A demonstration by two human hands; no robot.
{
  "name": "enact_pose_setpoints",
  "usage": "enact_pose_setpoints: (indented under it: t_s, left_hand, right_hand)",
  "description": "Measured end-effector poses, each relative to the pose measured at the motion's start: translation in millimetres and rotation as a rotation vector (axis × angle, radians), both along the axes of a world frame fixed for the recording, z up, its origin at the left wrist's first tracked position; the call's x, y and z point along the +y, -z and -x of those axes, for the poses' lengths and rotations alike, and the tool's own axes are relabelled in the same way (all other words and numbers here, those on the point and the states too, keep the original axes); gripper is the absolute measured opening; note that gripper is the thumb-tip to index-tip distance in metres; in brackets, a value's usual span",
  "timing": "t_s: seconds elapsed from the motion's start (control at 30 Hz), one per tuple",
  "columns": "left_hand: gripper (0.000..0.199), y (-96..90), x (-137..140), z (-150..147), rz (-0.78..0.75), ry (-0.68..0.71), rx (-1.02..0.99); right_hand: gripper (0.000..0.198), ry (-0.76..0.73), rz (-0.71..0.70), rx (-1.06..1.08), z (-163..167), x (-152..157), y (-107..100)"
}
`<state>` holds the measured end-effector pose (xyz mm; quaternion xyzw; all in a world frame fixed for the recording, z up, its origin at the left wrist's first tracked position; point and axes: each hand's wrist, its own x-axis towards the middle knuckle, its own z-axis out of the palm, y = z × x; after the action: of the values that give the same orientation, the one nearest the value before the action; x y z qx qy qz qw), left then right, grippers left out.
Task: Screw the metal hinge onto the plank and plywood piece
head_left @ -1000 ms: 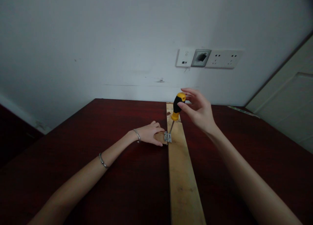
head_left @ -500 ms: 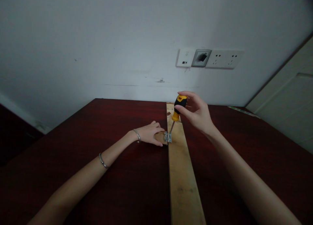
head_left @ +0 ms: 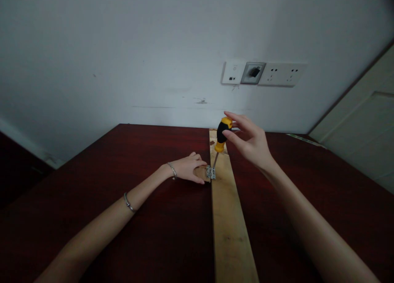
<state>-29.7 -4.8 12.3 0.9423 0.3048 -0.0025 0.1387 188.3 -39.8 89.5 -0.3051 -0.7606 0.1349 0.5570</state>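
Observation:
My right hand (head_left: 248, 139) holds a yellow and black screwdriver (head_left: 223, 132) by its handle between thumb and fingers. The screwdriver stands nearly upright, leaning slightly, its tip down at a small metal hinge (head_left: 211, 172). One leaf of the hinge lies on a long wooden plank (head_left: 229, 217), the other on a short wooden piece (head_left: 201, 173) to the plank's left. Around that short piece my left hand (head_left: 189, 168) is closed, thumb on the near side and fingers on the far side. Any screw under the tip is too small to make out.
The plank runs across a dark red tabletop (head_left: 147, 201) from the near edge to the wall (head_left: 154, 49). Wall sockets (head_left: 281, 74) and a black plug (head_left: 254, 72) sit above the table's back edge. A pale door (head_left: 369, 110) stands at the right.
The screwdriver's handle has shifted slightly left and turned in my right hand, whose fingers have loosened and spread around it. My left hand has stayed in place.

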Motion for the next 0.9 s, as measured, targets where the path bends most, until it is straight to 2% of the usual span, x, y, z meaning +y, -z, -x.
enact_pose_setpoints:
  t_s: [0.2, 0.37, 0.43, 0.7, 0.9]
  left_hand:
    - [0.072, -1.5, -0.6, -0.9, 0.006, 0.002, 0.007]
    - [0.073, -0.5, -0.3, -0.8, -0.005, 0.001, -0.001]
    - [0.072, 0.3, -0.1, -0.2, -0.012, 0.002, -0.010]
    - [0.069, 1.0, -0.2, 0.4, -0.011, 0.014, -0.024]
    - [0.071, 1.9, 1.0, 0.6, 0.004, 0.014, -0.025]
  right_hand:
    - [0.036, 0.025, 0.002, 0.075, 5.3, 3.0, 4.4]
    - [0.030, -0.121, 0.121, 0.147, 5.7, 2.0, 6.2]
    - [0.030, -0.137, 0.128, 0.178, 6.1, 3.0, 6.8]
    - [0.032, 0.030, 0.037, 0.230, 11.6, 11.8, 14.9]
    - [0.030, -0.264, 0.203, 0.348, 12.4, 7.9, 14.5]
